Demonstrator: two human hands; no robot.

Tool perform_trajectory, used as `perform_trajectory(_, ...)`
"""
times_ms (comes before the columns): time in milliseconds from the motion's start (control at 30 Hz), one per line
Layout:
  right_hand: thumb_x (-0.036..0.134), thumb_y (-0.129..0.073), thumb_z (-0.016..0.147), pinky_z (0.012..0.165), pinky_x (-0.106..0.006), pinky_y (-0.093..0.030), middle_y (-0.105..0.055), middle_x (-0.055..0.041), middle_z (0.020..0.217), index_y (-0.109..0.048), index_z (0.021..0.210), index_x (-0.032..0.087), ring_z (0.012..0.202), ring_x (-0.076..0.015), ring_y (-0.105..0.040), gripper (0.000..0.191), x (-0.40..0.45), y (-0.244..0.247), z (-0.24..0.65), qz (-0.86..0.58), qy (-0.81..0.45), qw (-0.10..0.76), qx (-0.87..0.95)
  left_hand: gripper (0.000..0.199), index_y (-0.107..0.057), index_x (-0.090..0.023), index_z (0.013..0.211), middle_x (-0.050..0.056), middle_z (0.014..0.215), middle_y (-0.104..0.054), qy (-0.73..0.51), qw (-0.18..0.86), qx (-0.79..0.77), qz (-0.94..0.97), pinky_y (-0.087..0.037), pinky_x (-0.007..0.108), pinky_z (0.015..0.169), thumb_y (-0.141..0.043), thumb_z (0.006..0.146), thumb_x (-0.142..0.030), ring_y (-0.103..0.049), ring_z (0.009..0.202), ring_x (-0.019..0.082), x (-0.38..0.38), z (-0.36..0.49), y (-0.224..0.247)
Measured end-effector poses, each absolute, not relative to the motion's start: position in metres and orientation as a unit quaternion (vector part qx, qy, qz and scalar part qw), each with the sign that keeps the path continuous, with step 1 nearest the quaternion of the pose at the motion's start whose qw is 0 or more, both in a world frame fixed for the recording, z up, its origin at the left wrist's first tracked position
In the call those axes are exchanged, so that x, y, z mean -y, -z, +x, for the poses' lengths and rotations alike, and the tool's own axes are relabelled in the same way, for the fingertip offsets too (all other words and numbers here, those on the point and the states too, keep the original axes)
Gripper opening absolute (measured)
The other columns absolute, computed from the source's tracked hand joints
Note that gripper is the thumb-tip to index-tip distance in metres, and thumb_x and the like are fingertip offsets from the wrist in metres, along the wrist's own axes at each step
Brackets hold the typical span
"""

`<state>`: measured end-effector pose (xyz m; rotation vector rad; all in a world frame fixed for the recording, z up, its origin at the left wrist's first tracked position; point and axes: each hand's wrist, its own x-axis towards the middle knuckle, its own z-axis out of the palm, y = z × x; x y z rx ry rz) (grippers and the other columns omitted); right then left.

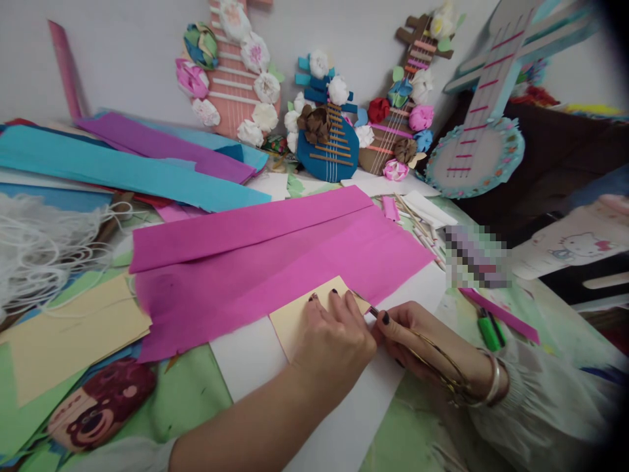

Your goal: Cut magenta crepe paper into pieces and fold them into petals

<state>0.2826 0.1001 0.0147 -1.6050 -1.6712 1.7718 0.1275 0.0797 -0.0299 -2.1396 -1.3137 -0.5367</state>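
Note:
My left hand (334, 334) lies with its fingers spread, pressing a small cream paper piece (287, 314) down. That piece lies across the lower edge of a large magenta crepe paper sheet (304, 255) and a white sheet (246, 360). Close by on the right, my right hand (417, 334) is closed around a pair of scissors with gold-coloured handle loops (437, 357). Their dark, slim tip end meets the right corner of the cream piece. My fingers partly cover the scissors. The crepe sheet has a folded band along its far side.
Blue and purple crepe paper (122, 167), white cord (54, 242), cream sheets (78, 334) and a dark red bear-print case (103, 406) lie left. Flower-decorated paper instruments (328, 147) stand at the back. Thin sticks (422, 229) and a green-bodied item (489, 331) lie right.

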Motion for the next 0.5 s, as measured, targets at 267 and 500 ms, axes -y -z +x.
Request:
perform_trajectory(267,0.061,-0.055,0.077,0.028,-0.018,-0.012,-0.039,0.0061,0.037,-0.047,0.054,0.016,0.026,-0.0040,-0.030,0.051,-0.1042,-0.0130,0.2802,-0.538,-0.608,0.120,0.571,0.033,-0.069,-0.002,0.100,0.023,0.082,-0.070,0.216,0.271,0.486,-0.802,-0.056,0.040,0.053,-0.053,0.072,-0.003,-0.068,0.058,0.027,-0.0793,0.1274,0.0275)
perform_trajectory(500,0.060,-0.056,0.077,0.027,-0.019,-0.011,-0.039,0.0063,0.035,-0.046,0.054,0.016,0.024,-0.0040,-0.028,0.050,-0.1060,-0.0079,0.2809,-0.536,-0.614,0.117,0.567,0.032,-0.070,-0.003,0.099,0.024,0.082,-0.070,0.224,0.277,0.490,-0.796,-0.056,0.041,0.053,-0.054,0.072,-0.004,-0.068,0.060,0.029,-0.0799,0.1281,0.0292)
